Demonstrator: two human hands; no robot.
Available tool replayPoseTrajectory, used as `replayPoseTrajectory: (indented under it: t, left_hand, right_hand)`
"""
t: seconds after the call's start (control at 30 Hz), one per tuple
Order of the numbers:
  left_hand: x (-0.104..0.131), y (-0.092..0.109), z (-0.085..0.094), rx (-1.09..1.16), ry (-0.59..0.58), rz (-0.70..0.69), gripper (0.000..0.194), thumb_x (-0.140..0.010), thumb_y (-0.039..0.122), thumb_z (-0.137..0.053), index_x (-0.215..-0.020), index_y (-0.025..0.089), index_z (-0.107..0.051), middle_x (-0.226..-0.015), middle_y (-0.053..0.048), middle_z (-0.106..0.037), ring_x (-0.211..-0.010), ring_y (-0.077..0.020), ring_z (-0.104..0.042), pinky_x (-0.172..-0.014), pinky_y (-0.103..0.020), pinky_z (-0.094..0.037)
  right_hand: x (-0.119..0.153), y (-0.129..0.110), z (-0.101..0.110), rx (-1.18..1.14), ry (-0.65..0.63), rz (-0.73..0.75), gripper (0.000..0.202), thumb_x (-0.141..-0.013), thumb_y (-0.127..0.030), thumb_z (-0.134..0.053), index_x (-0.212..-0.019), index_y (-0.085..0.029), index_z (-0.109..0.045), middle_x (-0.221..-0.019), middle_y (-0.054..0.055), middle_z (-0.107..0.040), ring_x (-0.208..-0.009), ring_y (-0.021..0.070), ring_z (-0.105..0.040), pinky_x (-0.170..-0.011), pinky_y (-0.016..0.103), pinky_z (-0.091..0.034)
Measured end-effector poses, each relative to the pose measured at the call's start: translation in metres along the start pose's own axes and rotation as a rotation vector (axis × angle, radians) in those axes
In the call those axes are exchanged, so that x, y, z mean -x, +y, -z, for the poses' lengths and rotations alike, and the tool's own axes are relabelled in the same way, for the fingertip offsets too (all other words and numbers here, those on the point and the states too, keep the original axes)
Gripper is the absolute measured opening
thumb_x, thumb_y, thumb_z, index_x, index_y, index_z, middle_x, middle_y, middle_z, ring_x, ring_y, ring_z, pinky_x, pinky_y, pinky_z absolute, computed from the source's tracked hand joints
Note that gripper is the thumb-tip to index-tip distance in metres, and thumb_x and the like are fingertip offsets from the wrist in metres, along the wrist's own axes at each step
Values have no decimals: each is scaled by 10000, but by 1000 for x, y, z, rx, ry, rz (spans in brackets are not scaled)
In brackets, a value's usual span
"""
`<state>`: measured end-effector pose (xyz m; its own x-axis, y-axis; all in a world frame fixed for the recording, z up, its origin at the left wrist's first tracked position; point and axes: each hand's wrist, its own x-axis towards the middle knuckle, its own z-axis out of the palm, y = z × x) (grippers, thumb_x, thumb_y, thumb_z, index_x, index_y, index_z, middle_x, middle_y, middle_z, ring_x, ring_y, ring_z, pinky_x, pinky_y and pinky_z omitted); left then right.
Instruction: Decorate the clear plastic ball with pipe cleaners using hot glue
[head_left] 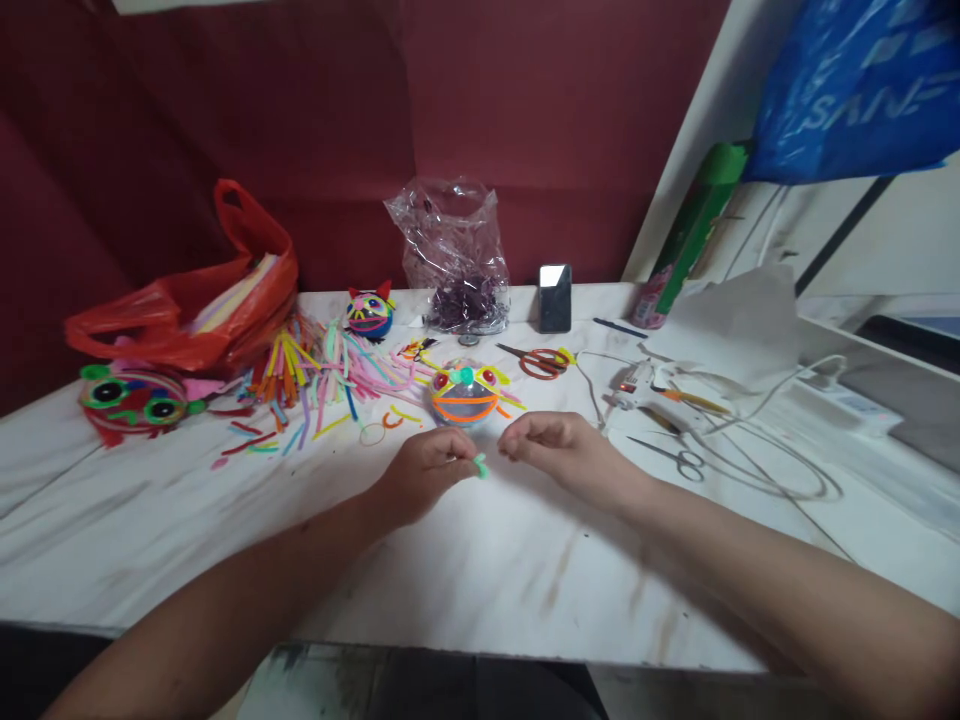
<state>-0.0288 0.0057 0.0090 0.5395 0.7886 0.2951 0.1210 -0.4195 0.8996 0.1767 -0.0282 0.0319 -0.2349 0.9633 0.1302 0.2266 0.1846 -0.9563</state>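
Between the thumb and fingers of my left hand (431, 465) is a short, bent light-green pipe cleaner (481, 466). My right hand (562, 447) is just to its right, apart from it, with curled fingers pinched together; whether anything is in them is hidden. Right behind both hands sits a round face craft (465, 409) with red eyes, a green nose, an orange-outlined mouth and yellow strips at its sides. Loose cut pipe cleaners (330, 427) lie to the left of my left hand.
Left are a finished-looking face craft (135, 403), a red plastic bag (187, 315) and pipe-cleaner bundles (345, 365). Behind stand a small cat-eared craft (370, 314), a clear bag (465, 290) and a phone (555, 300). Right lie orange-handled scissors (544, 363), metal scissors (675, 457) and a corded glue gun (634, 385).
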Motion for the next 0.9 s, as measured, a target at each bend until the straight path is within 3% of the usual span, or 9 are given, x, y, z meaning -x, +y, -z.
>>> replayPoseTrajectory:
  t: [0.17, 0.43, 0.57, 0.73, 0.9]
  left_hand:
    - [1, -2, -1, 130, -79, 49, 215, -727, 346, -679, -670, 148, -618, -720, -24, -604, -684, -134, -541, -670, -273, -428]
    - [0, -6, -3, 138, -117, 122, 249, -715, 370, -687, -662, 143, -600, -666, -4, -550, -632, -117, -478, -609, -262, -361]
    - [0, -9, -7, 274, -86, 189, 259, -682, 367, -711, -641, 144, -585, -641, 13, -516, -625, -104, -432, -609, -258, -328]
    - [2, -11, -18, 470, -4, 256, 274, -655, 382, -719, -629, 158, -563, -597, 17, -515, -611, -108, -434, -645, -280, -339]
    - [3, -11, -21, 430, 104, 250, 240, -679, 361, -680, -638, 164, -549, -585, 31, -503, -604, -103, -420, -643, -276, -338]
  right_hand:
    - [-4, 0, -19, -287, -82, -123, 146, -648, -318, -703, -654, -180, -658, -623, -25, -637, -627, 110, -556, -701, 269, -447]
    - [-2, 12, -18, -369, -144, -182, 220, -627, -347, -765, -681, -163, -657, -639, -26, -637, -587, 89, -523, -611, 240, -405]
    - [1, 13, -21, -209, -86, -37, 192, -709, -360, -689, -726, -178, -632, -656, -16, -640, -605, 107, -540, -601, 242, -424]
    - [8, 14, -31, 120, 130, 280, 113, -815, -238, -532, -730, -208, -600, -738, 16, -671, -702, 145, -609, -707, 283, -481]
    - [9, 19, -36, 240, 226, 417, 150, -827, -171, -497, -765, -223, -623, -800, 35, -686, -775, 166, -645, -732, 291, -510]
